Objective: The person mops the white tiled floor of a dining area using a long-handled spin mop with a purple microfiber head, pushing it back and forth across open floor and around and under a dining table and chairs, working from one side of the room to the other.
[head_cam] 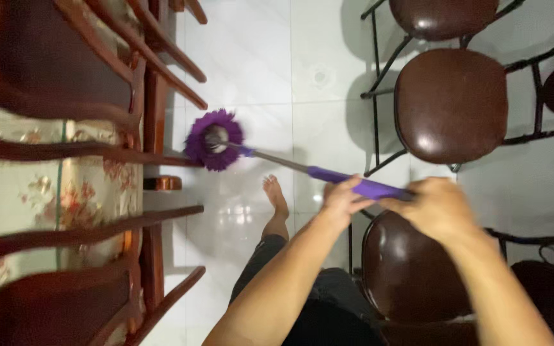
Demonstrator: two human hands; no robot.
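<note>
Purple mop [215,140] in use on glossy white floor tiles [251,57]: round, shaggy fringed head with a shiny metal hub at its centre, pressed to the floor just beside the foot of a wooden chair [97,77] at the left edge of the floor. Slim metal shaft running from the hub into a thicker purple handle [354,184]. Left hand [341,198] closed around the handle lower down; right hand [436,208] closed over its upper end, fingers wrapped, slightly blurred. Bare foot [276,198] flat on the tiles, between mop head and hands. Dark red-brown carved wooden chairs with floral cream cushions [27,192] along the left side. Rounded dark brown glossy padded stools [450,106] on thin black metal frames along the right side, one directly under the hands.
</note>
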